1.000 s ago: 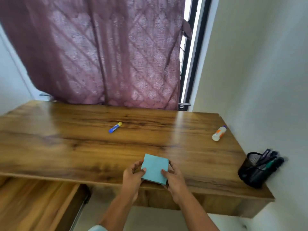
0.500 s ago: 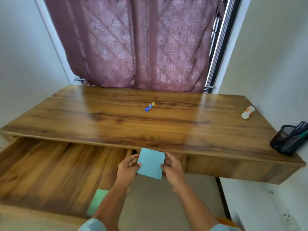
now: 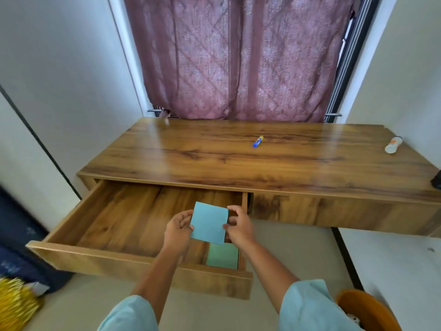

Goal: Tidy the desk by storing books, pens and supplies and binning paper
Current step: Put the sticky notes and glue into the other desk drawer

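A flat, square, light-blue pad of paper notes (image 3: 209, 222) is up in the air over the right end of the pulled-out brown wooden drawer (image 3: 119, 211). It is not touching the drawer yet. The left hand (image 3: 177, 229) pinches the pad's left edge. The right hand (image 3: 238, 226) pinches its right edge, with the fingers curled round it.

I think the pad is very light. It should stay stiff like a little block, because many sheets are stuck together. The loose side could flap open, so holding it by two side edges is a good way. It will not break if it drops, but a corner could bend.

A flat green pad (image 3: 223, 256) lies inside the drawer, in its front right corner, just under the blue one. The blue pad could go down beside it.

Behind the drawer, on the desk top, lies a small blue and yellow stick (image 3: 258, 141). Far to the right of the drawer lies a white and orange tube (image 3: 393, 145).
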Tool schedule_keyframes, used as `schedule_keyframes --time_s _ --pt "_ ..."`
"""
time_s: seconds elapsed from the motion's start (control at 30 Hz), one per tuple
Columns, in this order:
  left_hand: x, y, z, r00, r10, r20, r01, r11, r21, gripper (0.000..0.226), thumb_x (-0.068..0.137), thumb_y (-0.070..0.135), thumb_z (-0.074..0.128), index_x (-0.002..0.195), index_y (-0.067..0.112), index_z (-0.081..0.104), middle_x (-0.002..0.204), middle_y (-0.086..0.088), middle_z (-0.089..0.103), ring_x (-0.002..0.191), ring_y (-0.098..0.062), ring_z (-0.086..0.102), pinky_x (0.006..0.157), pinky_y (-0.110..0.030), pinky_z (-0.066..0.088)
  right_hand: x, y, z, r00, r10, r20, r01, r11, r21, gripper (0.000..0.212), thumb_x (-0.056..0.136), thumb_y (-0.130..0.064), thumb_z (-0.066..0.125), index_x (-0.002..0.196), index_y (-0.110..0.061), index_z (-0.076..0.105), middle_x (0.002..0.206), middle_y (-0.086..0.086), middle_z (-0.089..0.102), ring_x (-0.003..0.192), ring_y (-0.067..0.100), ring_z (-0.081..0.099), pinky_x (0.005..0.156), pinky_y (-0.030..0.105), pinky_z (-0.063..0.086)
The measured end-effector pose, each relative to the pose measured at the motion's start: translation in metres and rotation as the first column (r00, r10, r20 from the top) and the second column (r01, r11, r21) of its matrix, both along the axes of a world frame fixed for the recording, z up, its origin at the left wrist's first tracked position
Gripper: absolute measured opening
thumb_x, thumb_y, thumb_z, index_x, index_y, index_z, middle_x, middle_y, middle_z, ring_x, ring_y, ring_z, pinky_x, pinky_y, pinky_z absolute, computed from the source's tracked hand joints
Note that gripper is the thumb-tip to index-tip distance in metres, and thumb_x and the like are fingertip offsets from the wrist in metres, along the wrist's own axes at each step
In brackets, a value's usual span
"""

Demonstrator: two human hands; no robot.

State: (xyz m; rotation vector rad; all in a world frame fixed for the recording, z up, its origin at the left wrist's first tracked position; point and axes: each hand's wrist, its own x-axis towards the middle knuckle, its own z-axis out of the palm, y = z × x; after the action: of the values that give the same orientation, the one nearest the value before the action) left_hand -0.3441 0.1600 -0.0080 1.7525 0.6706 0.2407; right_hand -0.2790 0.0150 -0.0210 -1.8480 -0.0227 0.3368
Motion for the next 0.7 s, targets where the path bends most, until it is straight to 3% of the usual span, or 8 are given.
schedule_keyframes --time_s 0.2,0.37,0.5,0.7 --pt "0.008 0.029 -0.03 0.983 0.045 -0.18 -0.037 0.998 0.045 0.034 0.088 -0.003 0.055 0.117 0.015 0.055 0.112 -0.003 0.064 0.097 -0.017 0.061 0.06 -0.021 0.049 0.012 0.023 -0.027 0.988 0.151 -0.041 -0.156 0.975 -0.161 0.045 0.086 0.001 0.062 0.122 -0.021 0.047 0.104 0.003 0.058 0.101 0.02 0.062 0.076 0.034 0.06" --pt "0.012 0.054 -0.055 0.935 0.02 -0.354 0.036 0.988 0.151 0.033 0.083 -0.005 0.052 0.11 0.013 0.059 0.102 -0.003 0.065 0.094 -0.019 0.06 0.07 -0.026 0.048 0.014 0.043 -0.057 0.956 0.255 -0.144 -0.288 0.906 -0.31 0.047 0.084 0.0 0.066 0.123 -0.016 0.046 0.098 0.002 0.053 0.1 0.021 0.06 0.084 0.038 0.057" --pt "0.026 0.072 -0.065 0.882 -0.019 -0.471 0.133 0.969 0.209 0.035 0.082 -0.004 0.05 0.114 0.009 0.057 0.106 -0.008 0.065 0.095 -0.021 0.056 0.076 -0.028 0.045 0.025 0.06 -0.076 0.936 0.294 -0.193 -0.347 0.861 -0.371 0.042 0.083 -0.001 0.067 0.119 -0.014 0.049 0.098 0.004 0.052 0.095 0.02 0.059 0.082 0.037 0.057" --pt "0.034 0.084 -0.082 0.73 -0.076 -0.679 0.293 0.933 0.21 0.031 0.081 0.002 0.057 0.111 0.011 0.056 0.109 -0.013 0.062 0.102 -0.028 0.06 0.082 -0.032 0.052 0.041 0.074 -0.09 0.889 0.405 -0.213 -0.456 0.753 -0.474 0.033 0.081 -0.004 0.069 0.108 -0.014 0.053 0.104 0.007 0.061 0.093 0.021 0.062 0.077 0.035 0.053"
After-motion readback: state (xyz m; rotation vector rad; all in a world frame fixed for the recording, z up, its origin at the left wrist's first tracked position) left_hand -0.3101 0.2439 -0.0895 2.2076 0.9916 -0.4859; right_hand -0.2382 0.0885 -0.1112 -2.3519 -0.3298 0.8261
